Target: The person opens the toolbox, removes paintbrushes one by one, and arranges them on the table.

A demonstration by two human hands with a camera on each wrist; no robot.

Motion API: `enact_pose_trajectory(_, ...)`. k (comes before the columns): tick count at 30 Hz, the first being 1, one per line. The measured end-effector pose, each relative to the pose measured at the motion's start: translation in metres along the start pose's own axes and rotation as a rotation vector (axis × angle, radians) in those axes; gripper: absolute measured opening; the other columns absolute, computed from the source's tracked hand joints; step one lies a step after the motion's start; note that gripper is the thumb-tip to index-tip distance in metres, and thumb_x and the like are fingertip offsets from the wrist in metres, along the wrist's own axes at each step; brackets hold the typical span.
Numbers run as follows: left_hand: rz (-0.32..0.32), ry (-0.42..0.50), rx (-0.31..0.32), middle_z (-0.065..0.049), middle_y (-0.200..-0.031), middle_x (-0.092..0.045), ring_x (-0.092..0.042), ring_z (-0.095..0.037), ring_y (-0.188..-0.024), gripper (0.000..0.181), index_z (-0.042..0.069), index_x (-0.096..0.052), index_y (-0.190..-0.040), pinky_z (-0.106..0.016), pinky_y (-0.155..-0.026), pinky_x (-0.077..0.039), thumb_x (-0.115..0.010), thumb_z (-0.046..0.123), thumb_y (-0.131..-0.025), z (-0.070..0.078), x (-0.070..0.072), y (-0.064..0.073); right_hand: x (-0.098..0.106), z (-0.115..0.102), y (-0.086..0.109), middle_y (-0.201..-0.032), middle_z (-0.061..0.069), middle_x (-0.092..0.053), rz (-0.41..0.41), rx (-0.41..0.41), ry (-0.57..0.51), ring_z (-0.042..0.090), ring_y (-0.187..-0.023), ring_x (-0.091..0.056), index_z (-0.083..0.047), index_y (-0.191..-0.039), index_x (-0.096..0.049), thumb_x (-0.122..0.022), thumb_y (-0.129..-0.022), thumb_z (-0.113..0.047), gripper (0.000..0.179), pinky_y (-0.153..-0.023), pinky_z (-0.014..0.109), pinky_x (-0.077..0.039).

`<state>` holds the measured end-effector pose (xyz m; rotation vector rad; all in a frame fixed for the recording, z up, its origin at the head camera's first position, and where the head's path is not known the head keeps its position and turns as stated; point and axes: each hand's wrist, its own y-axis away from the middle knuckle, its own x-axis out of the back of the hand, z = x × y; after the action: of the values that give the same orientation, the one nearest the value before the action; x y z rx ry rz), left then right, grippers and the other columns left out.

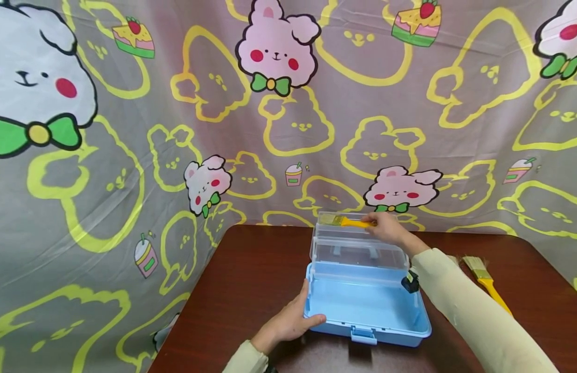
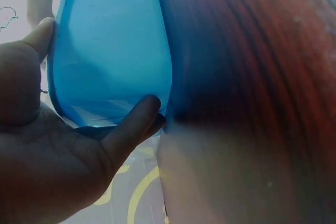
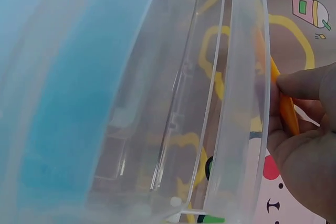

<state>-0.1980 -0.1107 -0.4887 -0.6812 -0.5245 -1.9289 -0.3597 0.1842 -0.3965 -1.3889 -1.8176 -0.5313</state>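
A light blue plastic box [image 1: 386, 338] stands on the table with its upper part raised. My left hand [image 1: 290, 317] grips the front left corner; in the left wrist view the thumb and fingers spread around the blue wall [image 2: 113, 40]. Above the box's back, clear plastic trays [image 1: 358, 254] stand lifted. My right hand [image 1: 387, 228] pinches the yellow handle of a flat paintbrush [image 1: 354, 223] at the topmost clear tray, bristles pointing left. The right wrist view shows the orange-yellow handle [image 3: 286, 109] between thumb and fingers beside the tray's clear wall [image 3: 239, 103]; the bristles cannot be made out there.
Another yellow-handled paintbrush [image 1: 490, 286] lies on the brown table [image 1: 251, 269] to the right, partly behind my right sleeve [image 1: 475, 311]. Pale bristles show beside it. A patterned cloth [image 1: 270, 140] hangs behind the table and along its left side.
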Motion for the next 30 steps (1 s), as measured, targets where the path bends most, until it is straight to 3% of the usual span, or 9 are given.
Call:
enact_pose_trajectory(10,-0.010,0.027,0.001,-0.019,-0.155,-0.009,-0.024,-0.031,-0.137,0.098,0.003,0.004,-0.151,-0.051,-0.105,-0.027,-0.061,0.044,-0.090,-0.002,0.000,-0.002,0.009,0.004,0.011,-0.117,0.024,-0.059,0.026,0.049,0.052,0.030,-0.088,-0.056,0.007,-0.121,-0.059,-0.054,-0.091,0.002,0.032,-0.076,0.039,-0.052)
enact_pose_trajectory(19,-0.006,0.012,-0.004,-0.019,-0.155,-0.012,-0.026,-0.030,-0.136,0.098,0.001,0.003,-0.150,-0.050,-0.105,-0.028,-0.061,0.044,-0.090,-0.003,-0.002,-0.003,0.010,0.003,0.016,-0.111,0.022,-0.059,0.004,-0.017,0.076,0.032,-0.092,-0.056,0.007,-0.120,-0.059,-0.057,-0.085,0.004,0.034,-0.083,0.044,-0.050)
enact_pose_trajectory(30,-0.009,0.029,0.008,-0.019,-0.155,-0.010,-0.025,-0.031,-0.136,0.098,0.003,0.004,-0.151,-0.051,-0.105,-0.027,-0.061,0.044,-0.090,-0.004,-0.002,-0.002,0.006,0.006,0.017,-0.113,0.025,-0.057,0.004,0.022,0.103,0.035,-0.097,-0.054,0.011,-0.118,-0.055,-0.053,-0.085,0.008,0.034,-0.086,0.048,-0.048)
